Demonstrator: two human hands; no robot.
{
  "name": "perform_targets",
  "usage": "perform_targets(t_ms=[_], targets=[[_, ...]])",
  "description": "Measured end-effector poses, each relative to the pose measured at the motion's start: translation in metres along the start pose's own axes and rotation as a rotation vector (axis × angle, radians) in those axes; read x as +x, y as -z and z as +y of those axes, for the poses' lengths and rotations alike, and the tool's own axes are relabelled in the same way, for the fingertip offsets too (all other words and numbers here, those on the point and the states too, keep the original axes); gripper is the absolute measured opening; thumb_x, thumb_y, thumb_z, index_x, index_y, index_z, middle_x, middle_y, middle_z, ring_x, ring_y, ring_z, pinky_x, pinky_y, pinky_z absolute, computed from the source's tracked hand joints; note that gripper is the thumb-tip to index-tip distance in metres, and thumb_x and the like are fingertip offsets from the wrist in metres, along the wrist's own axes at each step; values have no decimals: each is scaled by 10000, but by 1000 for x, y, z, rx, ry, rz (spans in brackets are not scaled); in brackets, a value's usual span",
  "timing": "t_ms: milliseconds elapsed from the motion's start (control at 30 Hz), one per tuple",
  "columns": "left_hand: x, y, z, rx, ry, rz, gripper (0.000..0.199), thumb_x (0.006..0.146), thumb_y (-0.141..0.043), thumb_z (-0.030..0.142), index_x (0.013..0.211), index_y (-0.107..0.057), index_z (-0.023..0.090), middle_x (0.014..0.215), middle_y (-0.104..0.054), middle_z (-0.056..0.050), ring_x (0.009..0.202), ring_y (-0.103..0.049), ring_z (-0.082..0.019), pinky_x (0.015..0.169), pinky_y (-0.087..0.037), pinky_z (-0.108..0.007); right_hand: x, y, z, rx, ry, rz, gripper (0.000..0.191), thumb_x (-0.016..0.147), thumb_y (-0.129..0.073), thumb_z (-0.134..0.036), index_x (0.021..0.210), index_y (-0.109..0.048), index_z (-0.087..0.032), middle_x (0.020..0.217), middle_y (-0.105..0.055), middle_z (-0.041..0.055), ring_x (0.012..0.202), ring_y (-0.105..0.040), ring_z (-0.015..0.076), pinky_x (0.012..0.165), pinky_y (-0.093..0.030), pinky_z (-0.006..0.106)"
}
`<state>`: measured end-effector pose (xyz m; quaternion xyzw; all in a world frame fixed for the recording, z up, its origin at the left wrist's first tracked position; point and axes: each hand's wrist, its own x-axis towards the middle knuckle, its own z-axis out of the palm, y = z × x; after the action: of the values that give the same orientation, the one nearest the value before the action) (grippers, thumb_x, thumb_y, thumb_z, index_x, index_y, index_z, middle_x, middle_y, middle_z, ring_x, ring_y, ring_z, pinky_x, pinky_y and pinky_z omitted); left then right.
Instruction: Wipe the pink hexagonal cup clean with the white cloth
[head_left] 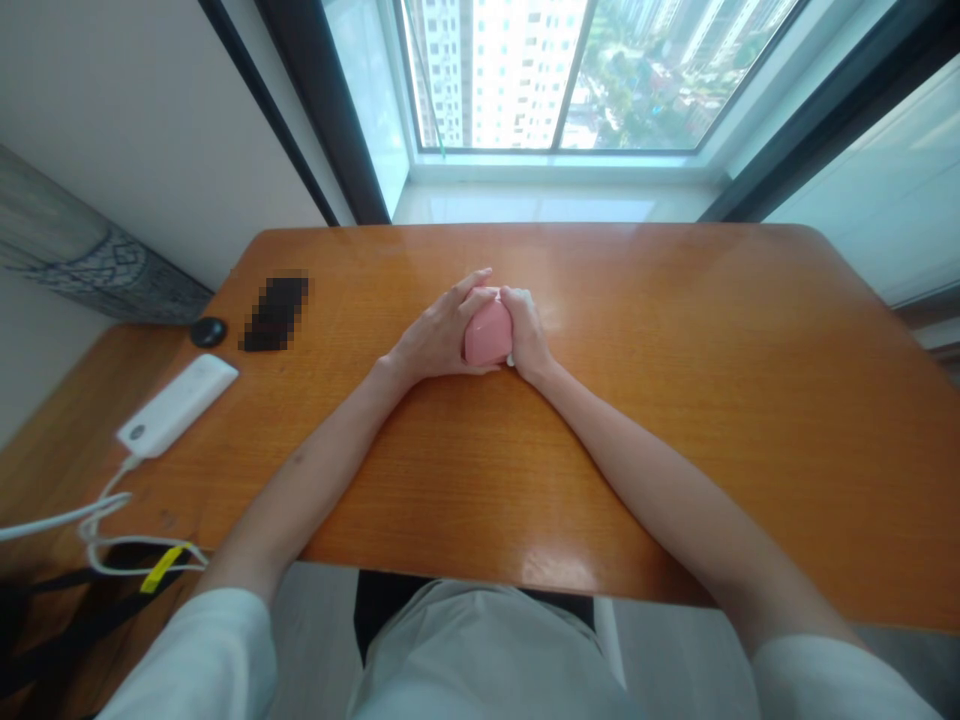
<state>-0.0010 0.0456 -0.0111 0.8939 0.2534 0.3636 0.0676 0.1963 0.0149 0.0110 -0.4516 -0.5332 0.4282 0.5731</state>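
Clasping w/ both hands: left hand point(439, 335) and right hand point(526, 335) clenched round pink rounded object point(487, 333), mid-width on orange wooden desk point(675, 420), nearer far edge. I can't see its underside from here. White power bank point(176, 405) lies toward desk's left end.

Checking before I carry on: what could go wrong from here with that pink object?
The smooth pink object sits cupped between the left hand and right hand, so it might slip free and slide across the glossy orange tabletop. The white cable from the white power bank loops near the left forearm and could possibly snag if that arm swings outward.
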Motion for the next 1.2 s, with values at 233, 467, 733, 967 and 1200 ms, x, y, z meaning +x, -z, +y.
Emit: perform_targets(t_ms=[233,467,733,967,1200], targets=[[0,-7,-1,-52,7,74,1231,763,-1058,664,1742,-386,339,1717,-563,-177,1619,-627,-421,1334,-605,-618,3,0,4,2,-13,11,720,1015,-527,-965,808,-620,-282,839,-577,-9,817,-573,185,793,-521,372],[5,-3,12,-131,68,99,1159,763,-1058,634,1693,-450,302,1620,-653,-174,1484,-724,-394,1249,-642,-556,5,3,13,21,-42,13,681,1049,-537,-919,846,-628,-276,862,-583,-7,848,-587,186,789,-518,347],[6,-6,16,-429,391,71,858,1001,-722,860,1568,-584,231,1290,-818,-117,1049,-817,-287,941,-686,-428,-2,2,3,-6,22,-29,610,1036,-565,-853,788,-571,-295,829,-546,-3,830,-532,206,752,-492,380],[1,-15,12,-486,358,95,903,999,-735,880,1611,-533,246,1436,-770,-161,1196,-808,-322,1051,-694,-492,-4,1,-3,-8,36,-37,549,1036,-575,-786,789,-569,-296,838,-542,0,837,-533,206,753,-506,383],[0,-12,13,-276,196,143,984,1045,-687,879,1776,-376,298,1770,-529,-211,1610,-619,-384,1351,-549,-601,0,0,0,20,-1,-14,596,1049,-558,-833,809,-584,-288,860,-553,-6,845,-560,195,785,-521,380]])
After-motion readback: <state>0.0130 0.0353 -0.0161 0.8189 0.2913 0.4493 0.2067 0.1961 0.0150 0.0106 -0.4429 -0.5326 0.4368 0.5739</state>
